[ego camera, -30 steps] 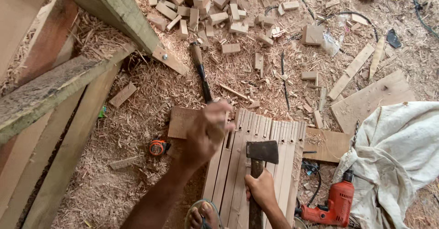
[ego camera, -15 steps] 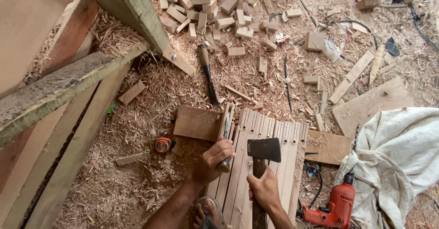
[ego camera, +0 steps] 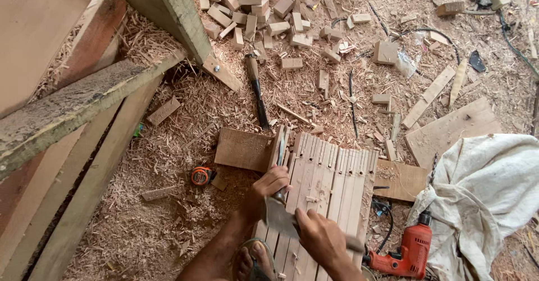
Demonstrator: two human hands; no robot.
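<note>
Wooden slats, pale and notched near their far ends, laid side by side on a floor thick with sawdust and shavings. Left hand closed around a chisel stood upright at the left edge of the slats, fingers wrapped about its handle, blade end pointing away toward a darker flat board just beside it. Right hand clenched on the handle of a hatchet, grey head blurred and lying low over the slats, close to the left hand; whether touching the chisel cannot be told. Sandalled foot at the bottom edge, between the forearms, resting at the near end of the slats. Orange tape measure in the shavings left of the hands, near the dark board. Red power drill on the floor to the right, just beside the slats, with a crumpled white cloth beyond it. Another dark-handled tool lying farther off in the sawdust, and past it a heap of small cut wood blocks. Rough grey timber beams slanting across the left side.
</note>
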